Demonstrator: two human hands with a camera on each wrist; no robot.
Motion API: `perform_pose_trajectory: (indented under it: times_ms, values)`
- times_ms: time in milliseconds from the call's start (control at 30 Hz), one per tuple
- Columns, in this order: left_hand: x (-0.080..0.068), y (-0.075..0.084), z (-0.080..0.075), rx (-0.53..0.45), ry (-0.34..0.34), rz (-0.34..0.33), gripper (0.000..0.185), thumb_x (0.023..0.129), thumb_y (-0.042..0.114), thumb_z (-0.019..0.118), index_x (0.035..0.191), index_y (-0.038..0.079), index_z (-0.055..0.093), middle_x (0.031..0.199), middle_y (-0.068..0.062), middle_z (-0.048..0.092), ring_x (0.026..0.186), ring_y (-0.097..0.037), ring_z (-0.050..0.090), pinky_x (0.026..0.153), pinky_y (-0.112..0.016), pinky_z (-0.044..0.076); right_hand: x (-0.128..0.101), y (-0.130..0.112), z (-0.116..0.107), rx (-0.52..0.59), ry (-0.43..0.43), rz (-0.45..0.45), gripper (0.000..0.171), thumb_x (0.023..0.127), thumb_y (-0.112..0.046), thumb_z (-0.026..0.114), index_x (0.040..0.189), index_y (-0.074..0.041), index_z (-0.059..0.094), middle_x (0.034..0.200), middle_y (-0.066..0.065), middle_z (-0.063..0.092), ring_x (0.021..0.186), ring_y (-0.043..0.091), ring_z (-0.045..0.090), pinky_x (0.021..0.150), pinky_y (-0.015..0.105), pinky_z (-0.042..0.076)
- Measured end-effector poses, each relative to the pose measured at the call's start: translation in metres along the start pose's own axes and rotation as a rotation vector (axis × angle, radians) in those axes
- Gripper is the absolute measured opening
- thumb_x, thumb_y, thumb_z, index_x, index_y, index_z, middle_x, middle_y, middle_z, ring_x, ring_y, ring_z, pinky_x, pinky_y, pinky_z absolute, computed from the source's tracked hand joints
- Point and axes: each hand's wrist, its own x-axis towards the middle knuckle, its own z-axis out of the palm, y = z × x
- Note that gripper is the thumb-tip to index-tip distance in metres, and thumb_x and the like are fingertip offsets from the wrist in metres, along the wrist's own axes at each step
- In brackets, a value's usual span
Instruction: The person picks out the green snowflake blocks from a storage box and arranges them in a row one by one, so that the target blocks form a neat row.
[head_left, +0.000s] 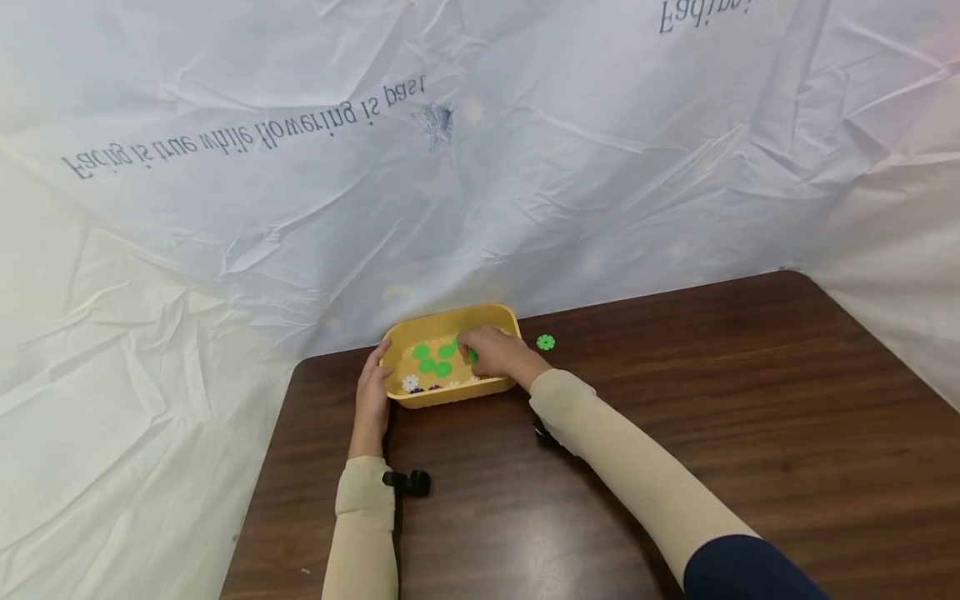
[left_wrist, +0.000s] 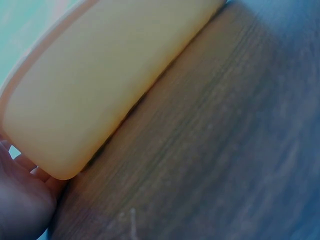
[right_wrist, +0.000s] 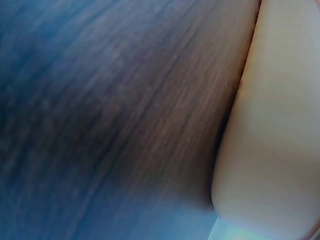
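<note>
A yellow plastic tray stands at the table's back edge, with several green snowflake discs lying in it. Along its near wall are a white snowflake disc and a few dark purple ones, partly hidden by the rim. My left hand grips the tray's left end, fingertips at the rim; the left wrist view shows its fingers against the end wall. Inside the tray's right half, my right hand pinches a green snowflake disc, mostly covered by the fingers. The right wrist view shows only tray wall and tabletop.
One more green snowflake disc lies on the brown wooden table, right of the tray. A white printed sheet hangs directly behind the table's back edge. Each wrist wears a dark strapped camera.
</note>
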Motion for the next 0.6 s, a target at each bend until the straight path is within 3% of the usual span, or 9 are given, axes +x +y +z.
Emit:
perform_pose_trajectory:
  times_ms: [233,300,400,467,533,600]
  values:
    - [-0.0012,-0.0002,0.0003,-0.014,0.002,0.0,0.056,0.097,0.002,0.035,0.152,0.013,0.039,0.162,-0.002,0.022,0.144,-0.024,0.028,0.113,-0.045,0.028,-0.0025,-0.0021,-0.001,0.007,0.014,0.005,0.013,0.085,-0.001,0.065,0.093,-0.01,0.061,0.087,0.0,0.055,0.069,0.017,0.045,0.058,0.031,0.038]
    - [-0.0021,-0.0001,0.0004,-0.014,0.004,-0.004,0.056,0.097,0.002,0.035,0.152,0.013,0.039,0.162,-0.003,0.022,0.145,-0.023,0.027,0.113,-0.045,0.028,-0.0032,-0.0028,-0.0008,-0.003,0.007,0.004,0.013,0.086,-0.002,0.065,0.096,-0.01,0.064,0.094,0.0,0.059,0.073,0.018,0.051,0.061,0.032,0.043]
    - [-0.0037,0.0003,0.0007,-0.004,0.013,-0.004,0.056,0.097,0.002,0.035,0.152,0.012,0.04,0.162,-0.003,0.022,0.146,-0.022,0.024,0.113,-0.043,0.027,-0.0039,-0.0038,-0.0007,-0.015,0.002,-0.002,0.024,0.09,-0.003,0.063,0.112,-0.011,0.069,0.117,0.002,0.065,0.095,0.02,0.061,0.073,0.033,0.051]
    - [-0.0048,0.0004,0.0009,0.001,0.015,-0.004,0.056,0.097,0.001,0.034,0.152,0.011,0.04,0.162,-0.004,0.023,0.147,-0.022,0.023,0.114,-0.043,0.026,-0.0043,-0.0043,-0.0003,-0.015,0.005,-0.008,0.033,0.09,-0.003,0.062,0.121,-0.012,0.069,0.129,0.003,0.063,0.108,0.021,0.061,0.079,0.033,0.053]
    - [-0.0058,0.0003,0.0014,0.006,0.019,-0.003,0.056,0.097,0.001,0.034,0.152,0.011,0.04,0.162,-0.004,0.023,0.147,-0.022,0.023,0.114,-0.043,0.026,-0.0047,-0.0046,0.0,-0.004,0.008,-0.006,0.04,0.091,-0.002,0.061,0.129,-0.012,0.065,0.133,0.004,0.061,0.107,0.02,0.062,0.078,0.032,0.053]
    - [-0.0067,-0.0002,0.0016,0.006,0.019,-0.003,0.055,0.098,0.001,0.034,0.152,0.012,0.04,0.162,-0.004,0.023,0.146,-0.023,0.024,0.113,-0.044,0.027,-0.0052,-0.0044,0.001,0.009,0.005,0.002,0.04,0.091,-0.003,0.06,0.13,-0.012,0.062,0.125,0.003,0.063,0.092,0.017,0.064,0.069,0.03,0.052]
